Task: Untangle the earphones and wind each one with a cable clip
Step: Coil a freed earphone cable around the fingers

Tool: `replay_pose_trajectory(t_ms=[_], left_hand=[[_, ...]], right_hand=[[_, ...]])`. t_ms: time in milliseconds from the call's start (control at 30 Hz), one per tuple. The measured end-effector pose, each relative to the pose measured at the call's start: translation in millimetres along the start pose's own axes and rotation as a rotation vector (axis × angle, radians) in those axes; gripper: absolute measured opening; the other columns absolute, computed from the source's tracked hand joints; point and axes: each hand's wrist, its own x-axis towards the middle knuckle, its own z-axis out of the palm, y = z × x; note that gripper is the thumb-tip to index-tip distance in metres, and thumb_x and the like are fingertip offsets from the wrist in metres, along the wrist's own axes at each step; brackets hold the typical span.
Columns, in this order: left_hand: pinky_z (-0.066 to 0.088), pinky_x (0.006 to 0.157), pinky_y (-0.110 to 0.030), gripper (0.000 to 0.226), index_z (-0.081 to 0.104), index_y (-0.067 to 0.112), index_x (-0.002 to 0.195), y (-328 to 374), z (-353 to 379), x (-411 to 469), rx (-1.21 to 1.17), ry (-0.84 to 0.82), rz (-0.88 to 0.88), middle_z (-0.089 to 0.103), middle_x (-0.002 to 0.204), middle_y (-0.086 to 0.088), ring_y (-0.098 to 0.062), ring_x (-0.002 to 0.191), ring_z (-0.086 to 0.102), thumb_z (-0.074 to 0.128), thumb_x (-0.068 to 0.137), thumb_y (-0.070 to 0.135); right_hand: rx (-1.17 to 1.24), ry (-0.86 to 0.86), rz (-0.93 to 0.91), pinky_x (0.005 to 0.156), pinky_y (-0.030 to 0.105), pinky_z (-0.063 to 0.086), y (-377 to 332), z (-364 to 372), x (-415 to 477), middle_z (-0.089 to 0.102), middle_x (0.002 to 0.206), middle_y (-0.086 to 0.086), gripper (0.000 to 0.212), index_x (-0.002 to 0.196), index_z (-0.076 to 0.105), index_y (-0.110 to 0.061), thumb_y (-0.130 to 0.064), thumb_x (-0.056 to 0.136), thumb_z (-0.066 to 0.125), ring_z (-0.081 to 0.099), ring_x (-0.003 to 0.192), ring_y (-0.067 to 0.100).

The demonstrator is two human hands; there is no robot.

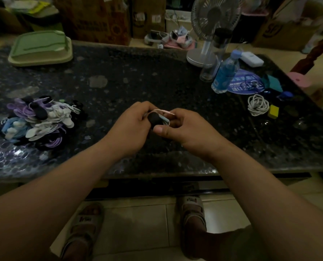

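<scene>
Head view looks down on a dark speckled stone table [138, 76] that fills most of the width. At its far left corner lies a pale green plastic box with a lid [40, 48]. At the far right stands a white desk fan with a round base [213, 17]. A loose pile of wound earphones in purple, white, blue and black [40, 119] sits on the table's left side, well apart from the hands.

Both bare forearms reach in from the bottom edge and meet above the middle of the table. The left hand [130, 129] has its fingers curled inward and grips the left side of what is held. The right hand [190, 129] closes on it from the right, thumb pressed flat along the underside and the other fingers curled round the far side.

A clear water bottle with a blue label [225, 72] stands near the fan. A coiled white cable [258, 105] lies on the table to the right.

Between the two hands sits the earphone bundle [165, 120], a small coil of pale cable with a pinkish strip across its top, raised off the table. A black oval cable clip [154, 118] lies against the coil's near face, just above the right thumb and touching the left fingertips. Whether the clip is fastened cannot be told.

A small yellow block [273, 111] rests just beside the white cable.
</scene>
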Motion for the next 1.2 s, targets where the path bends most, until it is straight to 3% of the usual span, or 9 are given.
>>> replay_pose_trajectory(t_ms=[167,267,433,533,733,833,900,1067,1200], left_hand=[[0.041,0.075,-0.009,0.028,0.069,0.021,0.106,3,-1,-8,0.263,0.114,0.302,0.053,0.1,0.005,-0.002,0.091,0.054,0.056,0.094,-0.001],[0.043,0.076,-0.012,0.029,0.068,0.017,0.109,4,-1,-9,0.333,0.109,0.362,0.052,0.104,0.004,-0.005,0.091,0.053,0.054,0.092,-0.002],[0.048,0.076,-0.013,0.033,0.067,0.032,0.116,7,-12,-6,0.125,-0.033,0.186,0.055,0.113,0.01,-0.001,0.091,0.06,0.055,0.101,0.005],[0.051,0.075,-0.012,0.04,0.064,0.035,0.122,9,-15,-6,-0.015,-0.128,0.059,0.053,0.118,0.008,-0.003,0.09,0.062,0.047,0.105,0.003],[0.05,0.073,-0.011,0.038,0.07,0.022,0.118,12,-6,-9,-0.176,0.012,0.026,0.056,0.121,0.0,0.003,0.091,0.061,0.035,0.108,0.011],[0.057,0.092,-0.03,0.036,0.07,0.029,0.113,5,1,-10,-0.269,0.0,-0.035,0.063,0.125,-0.006,-0.01,0.106,0.066,0.036,0.105,0.038],[0.055,0.097,-0.041,0.041,0.07,0.035,0.115,4,4,-11,-0.347,-0.025,-0.119,0.071,0.118,-0.003,-0.018,0.109,0.068,0.035,0.099,0.05],[0.056,0.077,-0.029,0.036,0.071,0.023,0.113,8,0,-8,-0.351,0.071,-0.141,0.074,0.106,-0.001,-0.01,0.094,0.071,0.035,0.112,0.029],[0.059,0.065,-0.026,0.034,0.072,0.019,0.106,10,-1,-8,-0.463,0.08,-0.234,0.073,0.096,-0.002,-0.009,0.082,0.071,0.04,0.11,0.027]], right_hand=[[0.174,-0.022,0.046,0.07,0.019,0.056,-1,-1,2,0.078,0.103,0.002,0.045,0.124,0.064,-0.022,-0.027,0.085,0.085,0.076,0.092,0.012],[0.173,-0.04,0.035,0.085,0.032,0.061,2,-1,4,0.078,0.109,0.004,0.04,0.123,0.068,-0.021,-0.026,0.086,0.084,0.075,0.1,0.016],[0.229,-0.041,0.039,0.073,0.021,0.054,3,1,5,0.077,0.1,0.003,0.032,0.119,0.072,-0.015,-0.022,0.088,0.081,0.07,0.083,0.008],[0.226,-0.007,0.053,0.075,0.025,0.055,3,3,8,0.077,0.098,0.005,0.032,0.117,0.071,-0.012,-0.022,0.088,0.082,0.069,0.083,0.01],[0.391,0.022,0.118,0.073,0.023,0.053,-7,20,8,0.078,0.103,0.004,0.029,0.117,0.073,-0.011,-0.031,0.096,0.073,0.073,0.086,0.008],[0.255,0.098,0.073,0.059,0.017,0.051,-13,32,0,0.079,0.094,-0.001,0.024,0.108,0.078,-0.017,-0.037,0.102,0.065,0.071,0.074,0.002],[0.119,0.165,0.028,0.065,0.026,0.056,-13,36,-1,0.079,0.091,-0.003,0.025,0.103,0.078,-0.022,-0.039,0.104,0.06,0.073,0.08,0.009],[0.103,0.07,0.044,0.092,0.041,0.06,-14,37,-3,0.076,0.111,-0.006,0.027,0.126,0.069,-0.029,-0.036,0.109,0.048,0.072,0.102,0.011],[0.054,0.205,0.085,0.068,0.033,0.062,-16,39,-4,0.074,0.096,-0.004,0.011,0.113,0.062,-0.028,-0.03,0.109,0.052,0.073,0.082,0.01]])
